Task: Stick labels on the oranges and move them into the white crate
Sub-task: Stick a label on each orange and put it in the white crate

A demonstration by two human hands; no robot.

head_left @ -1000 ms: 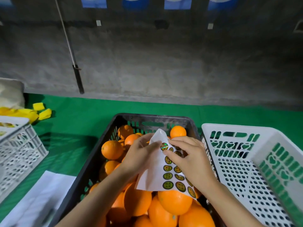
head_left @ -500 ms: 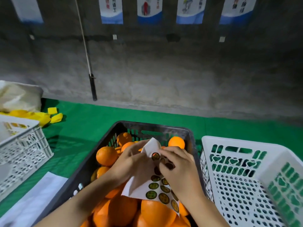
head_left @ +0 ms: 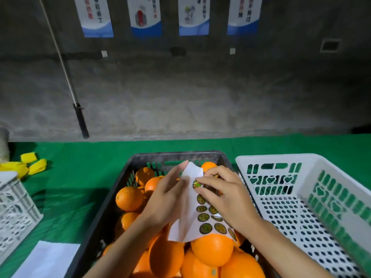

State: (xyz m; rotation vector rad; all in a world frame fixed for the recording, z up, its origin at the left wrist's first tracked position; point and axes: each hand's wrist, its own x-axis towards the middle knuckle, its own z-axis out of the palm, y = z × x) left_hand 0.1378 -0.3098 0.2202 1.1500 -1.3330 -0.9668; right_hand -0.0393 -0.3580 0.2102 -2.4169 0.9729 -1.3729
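A black crate (head_left: pixel 112 199) in the lower middle is heaped with several oranges (head_left: pixel 129 198). Above the heap my left hand (head_left: pixel 166 199) holds a white label sheet (head_left: pixel 189 219) by its left side, bent upward. The sheet carries several round dark stickers. My right hand (head_left: pixel 224 197) pinches a shiny round label (head_left: pixel 197 185) near the sheet's top. The white crate (head_left: pixel 301 209) stands to the right of the black one, with nothing visible inside.
A green cloth (head_left: pixel 80 177) covers the table. Another white crate (head_left: pixel 14 209) is at the left edge, a white paper (head_left: pixel 50 257) lies at the lower left, and yellow scraps (head_left: pixel 34 166) sit at the back left. A grey wall rises behind.
The camera has tilted up, so hands and crates sit lower in view. My right fingers stay on the top label, which now looks partly lifted off the sheet.
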